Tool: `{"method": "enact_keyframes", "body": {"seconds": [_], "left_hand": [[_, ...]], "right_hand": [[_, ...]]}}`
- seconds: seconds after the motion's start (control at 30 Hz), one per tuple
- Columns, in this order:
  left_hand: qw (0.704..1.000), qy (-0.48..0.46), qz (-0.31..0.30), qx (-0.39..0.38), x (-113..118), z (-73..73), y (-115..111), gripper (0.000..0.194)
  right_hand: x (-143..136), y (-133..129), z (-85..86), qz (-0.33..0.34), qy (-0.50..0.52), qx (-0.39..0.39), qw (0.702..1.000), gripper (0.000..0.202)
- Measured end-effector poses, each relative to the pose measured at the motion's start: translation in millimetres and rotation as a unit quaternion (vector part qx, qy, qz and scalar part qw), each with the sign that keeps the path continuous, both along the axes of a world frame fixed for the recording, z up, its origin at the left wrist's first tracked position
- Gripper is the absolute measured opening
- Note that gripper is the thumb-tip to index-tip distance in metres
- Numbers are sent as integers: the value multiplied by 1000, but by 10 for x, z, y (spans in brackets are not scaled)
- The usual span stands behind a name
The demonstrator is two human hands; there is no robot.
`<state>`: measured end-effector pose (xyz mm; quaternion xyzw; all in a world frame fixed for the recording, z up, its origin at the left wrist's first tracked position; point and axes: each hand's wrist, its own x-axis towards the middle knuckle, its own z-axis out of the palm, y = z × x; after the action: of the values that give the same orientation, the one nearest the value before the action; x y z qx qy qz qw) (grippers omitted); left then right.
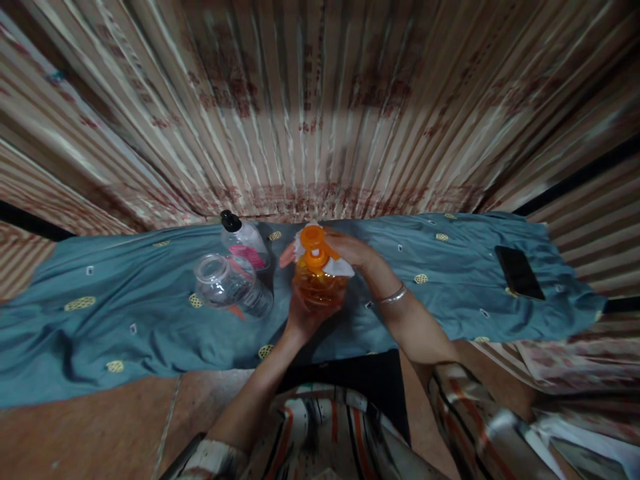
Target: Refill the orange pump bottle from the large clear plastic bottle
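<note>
In the middle of the table stands a bottle of amber liquid (323,291) with an orange pump top (313,239). My left hand (306,316) is wrapped around its lower near side. Behind the pump, my right hand (347,247) is closed around a thin white tissue (340,268), pressed to the bottle's upper part. The bottle hides most of the right hand's fingers. Left of the hands are a clear jar-like plastic bottle (223,283) and a clear bottle with a black pump and pink label (246,247).
A teal cloth with yellow pineapple prints (150,333) covers the narrow table. A black phone (520,272) lies at the right. Pleated patterned curtains (310,133) hang close behind the table and along both sides.
</note>
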<state>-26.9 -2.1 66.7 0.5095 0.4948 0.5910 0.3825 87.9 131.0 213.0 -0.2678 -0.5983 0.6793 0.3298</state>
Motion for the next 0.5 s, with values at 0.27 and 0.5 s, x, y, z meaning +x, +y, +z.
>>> {"method": "enact_keyframes", "body": {"seconds": [0.27, 0.5], "left_hand": [[1000, -23, -12, -16, 56, 11, -7, 53], [999, -31, -16, 9, 190, 21, -23, 55]], "right_hand": [[4, -146, 26, -90, 43, -48, 994, 47], [496, -736, 84, -275, 163, 70, 945, 65]]}}
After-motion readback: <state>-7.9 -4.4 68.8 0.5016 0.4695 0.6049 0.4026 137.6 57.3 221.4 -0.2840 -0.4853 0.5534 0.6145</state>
